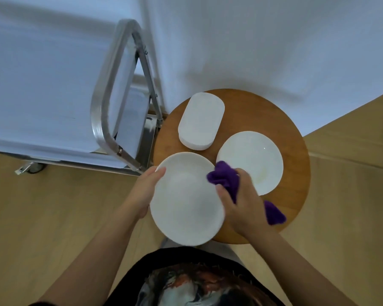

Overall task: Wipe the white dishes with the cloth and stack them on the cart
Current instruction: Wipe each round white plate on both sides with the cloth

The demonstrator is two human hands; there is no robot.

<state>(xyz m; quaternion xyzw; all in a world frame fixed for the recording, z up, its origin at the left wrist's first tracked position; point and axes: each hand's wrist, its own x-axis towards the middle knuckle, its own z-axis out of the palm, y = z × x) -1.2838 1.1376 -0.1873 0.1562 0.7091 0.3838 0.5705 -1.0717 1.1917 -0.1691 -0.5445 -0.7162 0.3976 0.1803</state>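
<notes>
While left hand (145,191) fingers hide behind plate (186,197), cloth (224,180) bunched (right hand (245,206))

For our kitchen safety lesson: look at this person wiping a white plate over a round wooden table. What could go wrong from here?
1. The left hand holds the round plate by its edge only, partly beyond the wooden table; wiping pressure might make it slip and fall.
2. The purple cloth in the right hand trails a loose end near the second plate, which it could drag.
3. The cart sits left, so the carry may clip its metal frame.
</notes>
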